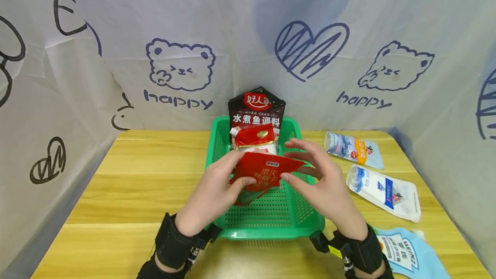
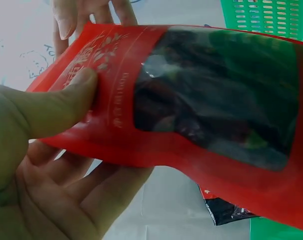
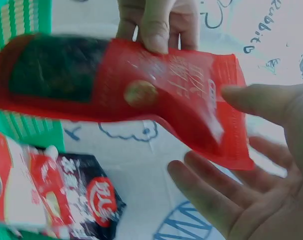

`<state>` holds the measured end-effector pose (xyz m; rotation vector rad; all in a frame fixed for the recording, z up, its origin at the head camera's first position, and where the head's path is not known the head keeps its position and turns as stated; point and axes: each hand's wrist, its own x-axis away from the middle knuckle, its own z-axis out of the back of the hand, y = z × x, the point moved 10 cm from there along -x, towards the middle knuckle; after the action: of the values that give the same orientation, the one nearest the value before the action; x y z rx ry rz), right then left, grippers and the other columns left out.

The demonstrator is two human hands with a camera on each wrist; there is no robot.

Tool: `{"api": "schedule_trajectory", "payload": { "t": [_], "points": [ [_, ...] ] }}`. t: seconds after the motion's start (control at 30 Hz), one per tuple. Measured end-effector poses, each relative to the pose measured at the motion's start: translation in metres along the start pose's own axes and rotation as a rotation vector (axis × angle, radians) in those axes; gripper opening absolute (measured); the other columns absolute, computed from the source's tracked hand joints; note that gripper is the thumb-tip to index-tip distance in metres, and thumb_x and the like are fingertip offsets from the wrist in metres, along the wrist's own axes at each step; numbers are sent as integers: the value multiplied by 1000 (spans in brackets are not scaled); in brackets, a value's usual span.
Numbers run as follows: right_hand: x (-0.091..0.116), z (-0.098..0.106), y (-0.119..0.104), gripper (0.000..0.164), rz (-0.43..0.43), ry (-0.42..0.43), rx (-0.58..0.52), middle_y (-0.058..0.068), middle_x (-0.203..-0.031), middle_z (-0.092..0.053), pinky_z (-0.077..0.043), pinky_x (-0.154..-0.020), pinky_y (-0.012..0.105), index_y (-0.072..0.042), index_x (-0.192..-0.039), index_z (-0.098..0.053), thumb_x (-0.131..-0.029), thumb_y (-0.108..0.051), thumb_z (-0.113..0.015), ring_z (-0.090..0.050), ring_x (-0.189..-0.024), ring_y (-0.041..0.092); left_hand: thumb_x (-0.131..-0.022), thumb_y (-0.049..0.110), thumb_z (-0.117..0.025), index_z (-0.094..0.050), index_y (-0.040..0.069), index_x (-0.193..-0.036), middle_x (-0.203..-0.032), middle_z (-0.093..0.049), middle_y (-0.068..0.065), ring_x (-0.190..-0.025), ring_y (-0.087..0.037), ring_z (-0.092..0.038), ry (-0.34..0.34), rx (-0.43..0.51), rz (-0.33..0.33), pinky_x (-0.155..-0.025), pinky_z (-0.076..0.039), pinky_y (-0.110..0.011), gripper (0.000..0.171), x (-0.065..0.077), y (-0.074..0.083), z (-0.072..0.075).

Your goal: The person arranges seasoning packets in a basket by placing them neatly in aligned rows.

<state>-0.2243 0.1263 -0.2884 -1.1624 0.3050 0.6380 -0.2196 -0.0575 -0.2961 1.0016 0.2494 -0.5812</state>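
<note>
A red packet (image 1: 263, 168) with a clear window and dark contents tilts above the green basket (image 1: 271, 232). My left hand (image 1: 215, 188) grips its side, thumb on the front and fingers behind, as the left wrist view shows. At the packet's sealed end is my right hand (image 1: 325, 180), thumb touching the edge. The right fingers (image 3: 211, 195) spread loosely behind it. Inside the basket, a red-and-white spouted pouch (image 1: 253, 136) leans in front of a black seasoning bag (image 1: 256, 103). The packet covers the lower part of the pouch.
On the wooden table (image 1: 135, 180), right of the basket, lie a white-and-orange pouch (image 1: 354, 149), a white-and-blue pouch (image 1: 383, 193) and a light blue pouch (image 1: 410, 251), partly behind my right wrist. A white cloth (image 1: 240, 20) with drawings hangs behind the table.
</note>
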Motion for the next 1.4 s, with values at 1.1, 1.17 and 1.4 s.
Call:
{"api": "schedule_trajectory", "payload": {
  "t": [1.1,1.17,1.4],
  "points": [
    [-29,-23,22,19,91,-284,364,-1,-103,-77,-61,-76,28,-11,-102,-79,-89,4,-78,-69,-90,12,-94,17,-75,-64,-1,-130,-123,-62,-18,-110,-32,-62,-348,-639,252,-97,-56,-48,42,-124,-123,-9],
    [-31,-26,26,19,65,-299,362,-1,-104,-77,-61,-78,29,-11,-103,-78,-91,3,-77,-69,-91,12,-94,19,-74,-64,-1,-131,-126,-63,-19,-112,-34,-63,-393,-721,286,-97,-56,-50,44,-130,-133,-14],
    [-32,-40,42,22,-81,-446,344,-3,-105,-75,-60,-76,27,-13,-111,-73,-91,-12,-82,-67,-88,11,-93,24,-78,-75,7,-115,-121,-73,-12,-110,-34,-65,-503,-838,342,-98,-54,-49,29,-140,-160,-29]
  ]
}}
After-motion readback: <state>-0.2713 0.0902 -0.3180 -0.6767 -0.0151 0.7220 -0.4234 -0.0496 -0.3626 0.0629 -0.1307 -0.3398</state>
